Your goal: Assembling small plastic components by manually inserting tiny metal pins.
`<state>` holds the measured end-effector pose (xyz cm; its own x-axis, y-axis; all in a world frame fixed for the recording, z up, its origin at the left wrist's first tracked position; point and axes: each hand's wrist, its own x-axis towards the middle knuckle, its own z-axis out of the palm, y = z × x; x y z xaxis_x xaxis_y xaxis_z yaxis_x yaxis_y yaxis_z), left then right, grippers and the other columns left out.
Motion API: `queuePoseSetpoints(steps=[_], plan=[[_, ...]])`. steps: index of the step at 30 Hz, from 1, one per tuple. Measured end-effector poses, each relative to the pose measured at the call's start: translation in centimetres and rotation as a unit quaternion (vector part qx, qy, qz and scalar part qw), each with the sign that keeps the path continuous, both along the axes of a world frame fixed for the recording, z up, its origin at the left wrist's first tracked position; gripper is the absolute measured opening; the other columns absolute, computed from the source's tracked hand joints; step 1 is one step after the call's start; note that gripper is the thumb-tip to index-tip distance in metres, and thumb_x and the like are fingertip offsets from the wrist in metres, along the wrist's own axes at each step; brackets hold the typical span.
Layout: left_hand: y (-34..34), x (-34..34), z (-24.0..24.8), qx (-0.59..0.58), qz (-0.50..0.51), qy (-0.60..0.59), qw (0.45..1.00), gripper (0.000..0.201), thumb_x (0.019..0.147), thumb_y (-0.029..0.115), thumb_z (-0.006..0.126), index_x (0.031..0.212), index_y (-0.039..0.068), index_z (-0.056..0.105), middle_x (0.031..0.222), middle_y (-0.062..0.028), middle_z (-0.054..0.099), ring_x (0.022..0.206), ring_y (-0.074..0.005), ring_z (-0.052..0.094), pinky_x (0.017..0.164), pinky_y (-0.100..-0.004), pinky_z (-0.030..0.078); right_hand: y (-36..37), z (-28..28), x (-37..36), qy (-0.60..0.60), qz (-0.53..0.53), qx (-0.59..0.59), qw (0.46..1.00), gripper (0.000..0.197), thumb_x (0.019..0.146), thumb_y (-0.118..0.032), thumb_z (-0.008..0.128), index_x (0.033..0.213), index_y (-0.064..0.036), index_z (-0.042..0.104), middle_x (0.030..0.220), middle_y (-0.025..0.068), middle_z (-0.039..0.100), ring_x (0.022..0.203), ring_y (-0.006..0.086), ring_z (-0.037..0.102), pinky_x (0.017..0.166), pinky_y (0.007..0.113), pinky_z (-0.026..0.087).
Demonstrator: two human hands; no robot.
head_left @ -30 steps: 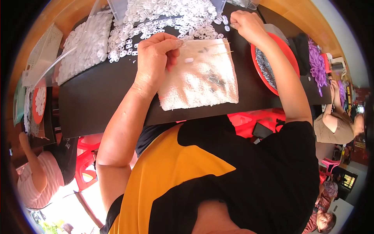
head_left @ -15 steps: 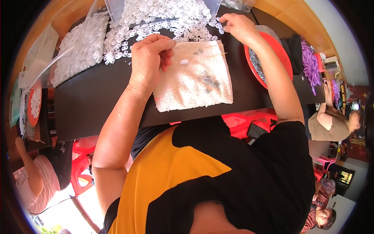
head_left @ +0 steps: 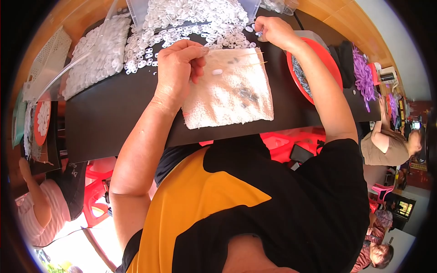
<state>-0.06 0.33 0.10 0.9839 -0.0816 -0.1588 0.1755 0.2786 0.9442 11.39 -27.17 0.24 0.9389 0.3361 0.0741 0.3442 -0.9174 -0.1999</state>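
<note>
Before you: cloth (head_left: 216, 100) rough, fuzzy; white pieces (head_left: 230, 36) smooth plastic; red bowl (head_left: 329, 63) smooth plastic; your shirt (head_left: 291, 204) matt fabric.

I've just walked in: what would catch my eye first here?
Probably the heap of white pieces at the top, in and around a clear bin. Next, the bright cloth below it, with the left hand at its upper left. Rightward, a red bowl shows partly behind the right forearm, then a purple bundle.
</note>
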Motion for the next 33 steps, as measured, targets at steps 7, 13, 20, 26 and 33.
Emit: queuePoseSetpoints(steps=[7, 13, 20, 26, 33], plan=[[0.2, 0.0, -0.1, -0.002, -0.001, -0.007, 1.000, 0.012, 0.082, 0.011, 0.064, 0.084, -0.001, 0.062, 0.066, -0.0038, 0.055, 0.050, -0.0123, 0.047, 0.045, -0.0254, 0.036, 0.1, -0.2, 0.4, -0.014, 0.010, -0.027, 0.999, 0.025, 0.070, -0.009, 0.070, 0.095, -0.0073, 0.066, 0.081, 0.0101, 0.067, 0.080, 0.0280, 0.064, 0.071, 0.040, 0.048], [0.2, 0.2, -0.2, -0.006, 0.011, -0.019, 1.000, 0.012, 0.082, 0.011, 0.064, 0.083, -0.001, 0.062, 0.065, -0.0036, 0.055, 0.050, -0.0122, 0.047, 0.045, -0.0253, 0.036, 0.6, -0.5, -0.3, -0.065, -0.026, -0.022, 0.997, 0.017, 0.068, -0.016, 0.061, 0.083, -0.0136, 0.070, 0.079, 0.0111, 0.068, 0.082, 0.0331, 0.064, 0.071, 0.044, 0.049], [0.1, 0.4, -0.5, 0.000, 0.009, -0.015, 1.000, 0.011, 0.082, 0.011, 0.065, 0.082, 0.001, 0.064, 0.065, -0.0031, 0.057, 0.049, -0.0116, 0.048, 0.045, -0.0250, 0.036, -0.3, -0.7, -0.7, -0.034, -0.028, 0.075, 0.996, 0.019, 0.065, -0.017, 0.065, 0.083, -0.0107, 0.068, 0.073, 0.0090, 0.066, 0.074, 0.0257, 0.064, 0.068, 0.038, 0.048], [0.4, 0.4, -0.6, -0.010, 0.018, -0.020, 1.000, 0.011, 0.082, 0.011, 0.066, 0.081, 0.001, 0.063, 0.066, -0.0029, 0.057, 0.049, -0.0118, 0.048, 0.044, -0.0252, 0.036, 4.8, 2.1, -5.9, 0.025, 0.122, 0.279, 0.952, 0.014, 0.075, -0.001, 0.063, 0.089, -0.0015, 0.066, 0.069, -0.0059, 0.055, 0.064, 0.0020, 0.049, 0.058, 0.020, 0.040], [0.3, 0.5, -0.6, -0.018, 0.016, -0.015, 1.000, 0.010, 0.082, 0.011, 0.066, 0.080, 0.001, 0.063, 0.066, -0.0032, 0.057, 0.049, -0.0122, 0.049, 0.044, -0.0252, 0.036, 8.3, 0.9, -8.2, -0.028, 0.152, 0.241, 0.958, 0.016, 0.077, 0.004, 0.058, 0.091, 0.0002, 0.065, 0.078, 0.0064, 0.063, 0.067, 0.0122, 0.060, 0.064, 0.026, 0.048]])
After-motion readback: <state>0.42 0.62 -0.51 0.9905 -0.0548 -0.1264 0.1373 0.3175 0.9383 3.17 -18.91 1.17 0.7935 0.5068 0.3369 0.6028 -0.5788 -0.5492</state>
